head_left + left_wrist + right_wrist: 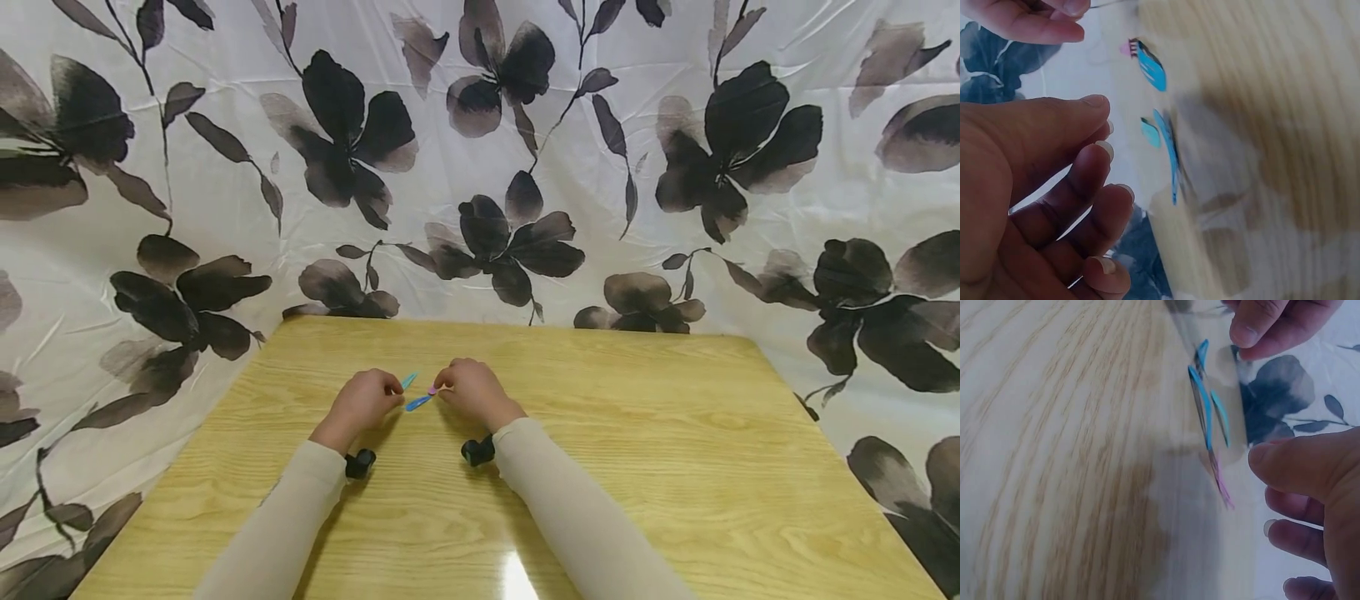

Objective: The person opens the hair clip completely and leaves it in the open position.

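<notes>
Small snap hair clips lie grouped on the wooden table between the hands. In the head view a teal hair clip [409,381] lies by the left fingertips, a blue hair clip [417,403] just in front, and a pink hair clip [432,391] at the right fingertips. My left hand [368,397] hovers beside the group, fingers loosely bent and holding nothing; its wrist view shows a long blue clip [1169,153] past the fingertips. My right hand [474,389] has thumb and fingers apart in its wrist view, with the pink clip [1221,484] beside them.
The wood-grain table [637,433] stretches out on both sides of the arms. Behind it hangs a white cloth with dark flowers [495,242]. A black wrist camera [361,463] sits under the left wrist, another camera [477,452] under the right.
</notes>
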`<state>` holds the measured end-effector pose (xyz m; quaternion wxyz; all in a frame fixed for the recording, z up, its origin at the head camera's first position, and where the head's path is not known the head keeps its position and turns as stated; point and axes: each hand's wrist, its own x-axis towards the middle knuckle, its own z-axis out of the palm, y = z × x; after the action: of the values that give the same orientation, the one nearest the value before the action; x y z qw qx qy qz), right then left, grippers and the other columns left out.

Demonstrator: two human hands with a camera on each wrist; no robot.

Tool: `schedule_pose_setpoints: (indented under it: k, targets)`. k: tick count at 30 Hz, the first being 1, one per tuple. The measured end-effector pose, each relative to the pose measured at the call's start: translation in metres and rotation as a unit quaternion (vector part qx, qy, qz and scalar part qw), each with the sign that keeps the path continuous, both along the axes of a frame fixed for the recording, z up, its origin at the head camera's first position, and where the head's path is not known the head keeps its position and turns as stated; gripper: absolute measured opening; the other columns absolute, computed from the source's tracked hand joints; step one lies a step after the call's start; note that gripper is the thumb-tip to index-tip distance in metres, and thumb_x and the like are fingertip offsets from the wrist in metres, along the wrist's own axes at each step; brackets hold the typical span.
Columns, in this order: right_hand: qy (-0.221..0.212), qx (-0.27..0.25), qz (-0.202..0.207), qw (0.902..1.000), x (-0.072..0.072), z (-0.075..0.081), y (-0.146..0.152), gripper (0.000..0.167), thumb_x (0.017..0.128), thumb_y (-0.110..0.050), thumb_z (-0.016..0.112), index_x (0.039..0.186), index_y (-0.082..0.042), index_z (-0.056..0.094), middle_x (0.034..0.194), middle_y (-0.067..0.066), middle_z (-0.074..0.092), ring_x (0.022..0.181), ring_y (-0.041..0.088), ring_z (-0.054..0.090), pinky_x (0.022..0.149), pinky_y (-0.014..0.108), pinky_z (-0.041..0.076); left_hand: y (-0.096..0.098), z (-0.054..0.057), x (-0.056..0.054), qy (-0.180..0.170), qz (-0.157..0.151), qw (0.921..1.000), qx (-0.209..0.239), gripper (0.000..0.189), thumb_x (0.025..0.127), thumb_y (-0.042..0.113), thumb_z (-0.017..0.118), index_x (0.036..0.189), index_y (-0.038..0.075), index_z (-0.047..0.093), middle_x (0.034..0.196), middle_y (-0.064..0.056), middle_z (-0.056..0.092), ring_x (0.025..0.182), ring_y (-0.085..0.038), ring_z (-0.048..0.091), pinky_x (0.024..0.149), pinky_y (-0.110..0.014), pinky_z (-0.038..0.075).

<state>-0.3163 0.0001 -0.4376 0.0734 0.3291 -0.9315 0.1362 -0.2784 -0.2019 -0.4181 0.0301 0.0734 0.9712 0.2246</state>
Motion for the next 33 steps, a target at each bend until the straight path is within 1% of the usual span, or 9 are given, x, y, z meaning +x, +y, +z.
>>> schedule_pose_setpoints:
  k: [5,11,16,21,28,33]
  targets:
    - [0.001,0.013,-0.001,0.9999,-0.004,-0.004,-0.006,0.014,0.092,-0.027,0.067,0.103,-0.024,0.077,0.094,-0.006,0.069,0.085,0.013,0.061,0.077,0.030,0.050,-0.004,-0.005,-0.001,0.010,-0.008,0.9999,-0.006,0.015,0.092,0.020,0.066,0.096,0.007,0.075,0.089,-0.006,0.069,0.073,-0.017,0.058,0.067,-0.035,0.049]
    - [-0.006,0.029,-0.008,0.9995,-0.006,-0.007,-0.014,0.016,0.093,-0.026,0.066,0.106,-0.025,0.076,0.097,-0.005,0.069,0.087,0.015,0.061,0.081,0.032,0.050,-0.004,-0.008,-0.002,0.004,-0.001,1.0000,0.000,0.013,0.091,0.019,0.067,0.094,0.009,0.076,0.087,-0.004,0.069,0.072,-0.016,0.057,0.068,-0.035,0.048]
    - [-0.009,0.031,-0.006,0.9995,-0.004,-0.008,-0.018,0.018,0.093,-0.022,0.064,0.107,-0.024,0.076,0.098,-0.002,0.069,0.091,0.017,0.063,0.084,0.033,0.051,-0.003,-0.012,-0.002,0.015,-0.008,0.9998,-0.004,0.014,0.090,0.019,0.069,0.095,0.010,0.077,0.090,-0.004,0.071,0.075,-0.016,0.060,0.071,-0.037,0.051]
    - [0.003,0.038,0.000,0.9993,-0.004,-0.009,-0.019,0.019,0.093,-0.021,0.064,0.107,-0.025,0.076,0.098,-0.003,0.071,0.092,0.017,0.064,0.084,0.033,0.051,0.001,-0.014,-0.003,0.020,-0.010,0.9997,0.000,0.013,0.088,0.019,0.071,0.094,0.010,0.078,0.093,-0.005,0.073,0.080,-0.019,0.064,0.076,-0.039,0.053]
    - [0.007,0.045,0.004,0.9989,-0.003,-0.008,-0.022,0.018,0.092,-0.020,0.065,0.104,-0.026,0.077,0.095,-0.006,0.073,0.091,0.015,0.064,0.082,0.032,0.052,0.004,-0.019,-0.004,0.028,-0.009,0.9994,-0.019,0.011,0.087,0.020,0.072,0.090,0.012,0.078,0.094,-0.004,0.073,0.085,-0.022,0.067,0.079,-0.041,0.053]
    - [-0.002,0.052,-0.001,0.9987,-0.002,-0.007,-0.024,0.018,0.093,-0.019,0.064,0.103,-0.025,0.078,0.095,-0.006,0.072,0.093,0.015,0.064,0.084,0.033,0.052,0.005,-0.018,-0.003,0.028,-0.007,0.9991,-0.031,0.011,0.088,0.020,0.071,0.089,0.012,0.078,0.092,-0.004,0.073,0.083,-0.022,0.067,0.078,-0.040,0.054]
